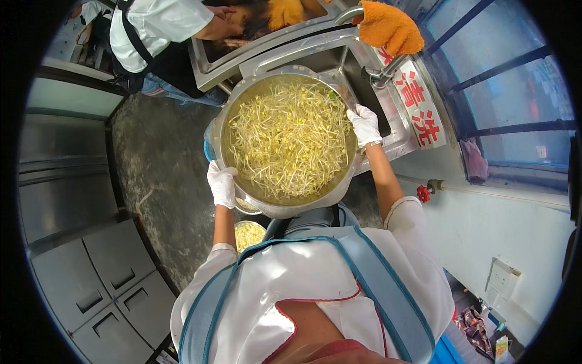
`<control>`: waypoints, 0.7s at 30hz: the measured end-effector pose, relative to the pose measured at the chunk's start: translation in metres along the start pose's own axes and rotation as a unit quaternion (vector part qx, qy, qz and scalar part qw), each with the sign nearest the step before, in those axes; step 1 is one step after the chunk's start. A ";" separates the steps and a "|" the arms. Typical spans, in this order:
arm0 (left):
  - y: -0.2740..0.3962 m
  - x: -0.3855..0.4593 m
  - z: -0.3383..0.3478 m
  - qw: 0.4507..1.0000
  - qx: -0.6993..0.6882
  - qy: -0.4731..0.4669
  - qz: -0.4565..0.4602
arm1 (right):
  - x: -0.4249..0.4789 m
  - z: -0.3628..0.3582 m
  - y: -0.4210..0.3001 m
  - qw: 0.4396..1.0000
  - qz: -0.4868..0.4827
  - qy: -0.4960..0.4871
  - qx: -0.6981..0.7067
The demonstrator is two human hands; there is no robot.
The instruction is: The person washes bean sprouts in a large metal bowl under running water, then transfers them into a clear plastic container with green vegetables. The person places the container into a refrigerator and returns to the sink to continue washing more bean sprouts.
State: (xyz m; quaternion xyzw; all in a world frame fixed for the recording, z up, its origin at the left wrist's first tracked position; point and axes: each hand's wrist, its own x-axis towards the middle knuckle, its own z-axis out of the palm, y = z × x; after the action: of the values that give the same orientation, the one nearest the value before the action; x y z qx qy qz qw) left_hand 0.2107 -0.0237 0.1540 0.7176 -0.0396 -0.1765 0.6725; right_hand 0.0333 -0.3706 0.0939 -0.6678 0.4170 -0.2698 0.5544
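Observation:
A large round metal basin [291, 211] fills the space in front of my body, partly over the corner of the steel sink. Soybean sprouts [288, 141] with yellow heads and pale stems lie in water inside it, with a bit of green leaf near the far right rim. My left hand [222, 184], in a white glove, grips the basin's near-left rim. On the right side, my right hand [365, 125], also gloved in white, holds the rim beside the sink. The fingers under the basin are hidden.
A steel sink [400, 136] with a faucet [384, 75] and an orange cloth [392, 27] lies beyond the basin. A co-worker [159, 32] works at the adjoining sink. Below left stands a bowl of yellow pieces [249, 234]. Steel cabinets [95, 277] line the left; a red valve [423, 194] juts from the right wall.

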 end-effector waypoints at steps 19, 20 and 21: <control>-0.005 -0.003 -0.011 1.000 -0.023 -0.008 -0.006 | -0.055 0.053 -0.063 0.875 -0.220 -0.115 -0.416; -0.003 -0.003 -0.010 1.000 -0.011 -0.006 -0.006 | -0.052 0.056 -0.056 0.884 -0.220 -0.110 -0.397; -0.002 -0.004 -0.010 1.000 -0.019 -0.007 -0.003 | -0.050 0.060 -0.057 0.893 -0.220 -0.107 -0.379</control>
State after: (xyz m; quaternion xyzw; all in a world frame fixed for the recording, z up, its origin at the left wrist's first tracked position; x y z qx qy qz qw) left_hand 0.2099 -0.0126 0.1531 0.7037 -0.0388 -0.1841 0.6851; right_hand 0.0719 -0.2950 0.1396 -0.9267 0.2683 -0.1337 0.2267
